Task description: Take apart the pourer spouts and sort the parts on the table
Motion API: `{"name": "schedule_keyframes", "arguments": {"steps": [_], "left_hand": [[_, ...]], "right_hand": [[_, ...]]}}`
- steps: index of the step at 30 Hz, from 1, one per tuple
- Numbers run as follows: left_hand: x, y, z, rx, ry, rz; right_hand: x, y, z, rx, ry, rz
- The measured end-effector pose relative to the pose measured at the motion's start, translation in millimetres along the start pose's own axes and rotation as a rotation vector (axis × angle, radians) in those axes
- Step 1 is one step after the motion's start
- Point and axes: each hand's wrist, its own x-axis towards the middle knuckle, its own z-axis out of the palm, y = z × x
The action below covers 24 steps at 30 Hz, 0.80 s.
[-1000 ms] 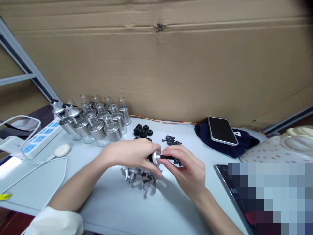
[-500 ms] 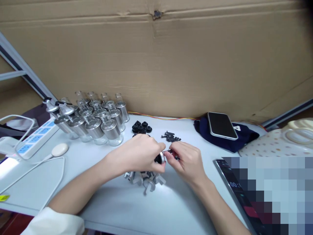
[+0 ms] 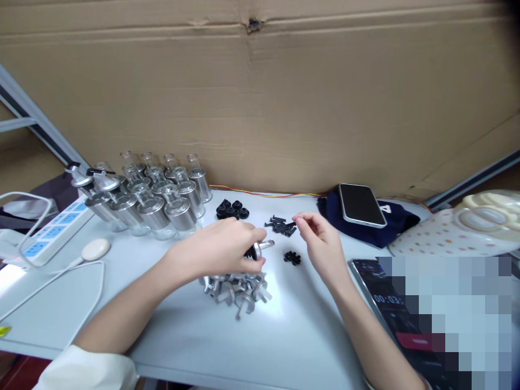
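My left hand (image 3: 221,246) is closed around a metal pourer top (image 3: 260,249) with a black base; its silver spout points right. My right hand (image 3: 320,241) has thumb and forefinger pinched at the right edge of a pile of small black lever-like pieces (image 3: 278,225); whether a piece is between the fingertips is hidden. Below my left hand lies a heap of silver pourer tops (image 3: 239,292). Just left of my right wrist is a cluster of tiny black parts (image 3: 292,258). Black ribbed stoppers (image 3: 232,209) are grouped behind my left hand.
Several glass bottles with metal sleeves (image 3: 153,208) stand at the back left, two with pourers fitted. A white power strip (image 3: 57,230) and round white charger (image 3: 96,249) lie left. On the right are a phone (image 3: 361,205) on a dark blue cloth (image 3: 400,222) and a phone showing a timer (image 3: 390,303).
My right hand has left the pourer top and moved up and right to the black lever-like pieces. My left hand still holds the pourer top, slightly further left, and the tiny parts are uncovered.
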Motion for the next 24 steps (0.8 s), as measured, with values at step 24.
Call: {"name": "schedule_keyframes", "arguments": {"steps": [24], "left_hand": [[-3,-15,-4,-0.099,-0.158,-0.171]], "right_hand": [[15,46,-13,-0.506,-0.220,0.292]]}}
